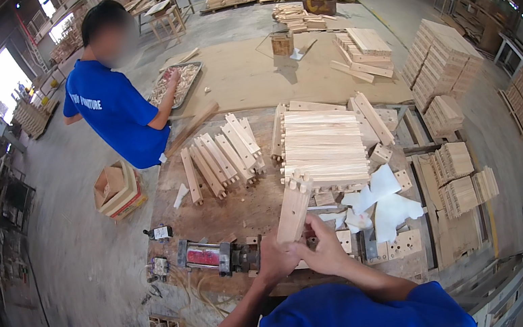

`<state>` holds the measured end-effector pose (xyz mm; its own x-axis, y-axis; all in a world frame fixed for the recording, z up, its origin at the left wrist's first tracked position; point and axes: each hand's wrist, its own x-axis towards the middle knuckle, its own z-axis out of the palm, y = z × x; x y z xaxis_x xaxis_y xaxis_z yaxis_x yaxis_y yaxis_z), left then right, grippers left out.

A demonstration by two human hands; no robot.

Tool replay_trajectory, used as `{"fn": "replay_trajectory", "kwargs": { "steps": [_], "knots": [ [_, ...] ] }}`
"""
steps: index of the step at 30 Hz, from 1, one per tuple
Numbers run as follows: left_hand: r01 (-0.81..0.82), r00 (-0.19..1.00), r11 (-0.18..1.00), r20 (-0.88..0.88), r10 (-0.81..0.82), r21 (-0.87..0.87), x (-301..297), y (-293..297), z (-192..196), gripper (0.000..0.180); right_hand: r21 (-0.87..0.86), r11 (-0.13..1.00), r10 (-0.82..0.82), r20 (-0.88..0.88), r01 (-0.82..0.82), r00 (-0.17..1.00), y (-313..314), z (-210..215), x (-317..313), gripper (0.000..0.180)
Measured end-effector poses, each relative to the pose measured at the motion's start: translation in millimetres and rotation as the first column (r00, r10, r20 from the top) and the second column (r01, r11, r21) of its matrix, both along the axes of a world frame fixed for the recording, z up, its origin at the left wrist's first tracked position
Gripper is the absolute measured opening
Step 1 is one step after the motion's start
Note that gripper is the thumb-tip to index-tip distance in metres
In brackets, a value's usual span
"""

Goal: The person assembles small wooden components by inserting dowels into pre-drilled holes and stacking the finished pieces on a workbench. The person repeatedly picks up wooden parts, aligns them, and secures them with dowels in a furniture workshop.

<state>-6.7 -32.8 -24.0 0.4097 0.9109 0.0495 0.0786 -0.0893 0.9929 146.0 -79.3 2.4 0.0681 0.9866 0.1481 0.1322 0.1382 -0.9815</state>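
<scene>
Upright in front of me, tilted slightly to the right, is a small bundle of pale wooden slats (293, 210) with pegs at the upper end and a round hole in the front face. My left hand (276, 258) is closed around its lower end. From the right, my right hand (324, 249) grips the same lower end with bent fingers, partly hidden by the wood. A clamp cylinder (205, 255) lies on the bench just left of my hands. Behind the bundle sits a neat stack of slats (323, 143), and loose slats (222, 152) fan out to the left.
White foam scraps (387, 211) and drilled blocks (404, 244) lie at the right. A co-worker in a blue shirt (105, 106) reaches over a tray of small wooden parts (186, 83). An open carton (118, 189) stands left of the bench; wood piles (439, 56) line the right.
</scene>
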Motion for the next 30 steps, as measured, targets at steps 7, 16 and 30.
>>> {"fn": "replay_trajectory", "kwargs": {
  "steps": [7,16,30],
  "knots": [
    [0.079,0.991,0.996,-0.102,-0.082,-0.035,30,11,-1,0.029,0.062,0.97,-0.239,0.408,0.234,0.881,20,5,18,0.057],
    [0.298,0.954,0.954,0.003,-0.298,-0.019,53,30,-19,0.07,-0.042,0.961,-0.24,0.355,0.272,0.904,31,1,41,0.057],
    [0.227,0.937,0.924,-0.188,-0.293,-0.309,0,53,-7,0.062,-0.192,0.718,-0.284,0.797,0.669,0.534,161,42,200,0.068]
  ]
}}
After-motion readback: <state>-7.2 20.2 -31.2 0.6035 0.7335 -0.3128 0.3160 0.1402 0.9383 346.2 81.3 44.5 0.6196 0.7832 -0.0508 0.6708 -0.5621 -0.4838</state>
